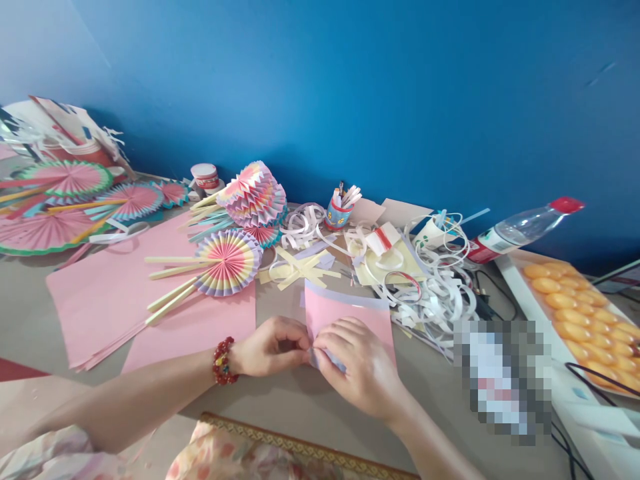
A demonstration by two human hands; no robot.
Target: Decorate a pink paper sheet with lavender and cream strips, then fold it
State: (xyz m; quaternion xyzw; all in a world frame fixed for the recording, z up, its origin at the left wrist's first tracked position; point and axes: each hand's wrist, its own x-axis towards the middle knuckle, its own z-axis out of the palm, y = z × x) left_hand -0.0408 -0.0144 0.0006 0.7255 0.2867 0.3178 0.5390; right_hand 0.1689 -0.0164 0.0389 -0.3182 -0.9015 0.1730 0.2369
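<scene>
A pink sheet of paper with a lavender strip along its far edge lies before me. Fingertips and thumb of my left hand are closed in a pinch at its near left corner. Beside it, my right hand bends over the sheet, thumb and fingers closed on the near edge, where some lavender shows under the fingers. The hands nearly touch and cover most of that edge. To the left, a pleated paper fan with pale yellow sticks rests on larger pink sheets.
Several folded fans are stacked behind. White paper strips heap up at the right, near a plastic bottle and a tray of orange oval pieces. A pencil cup stands by the blue wall. More fans lie far left.
</scene>
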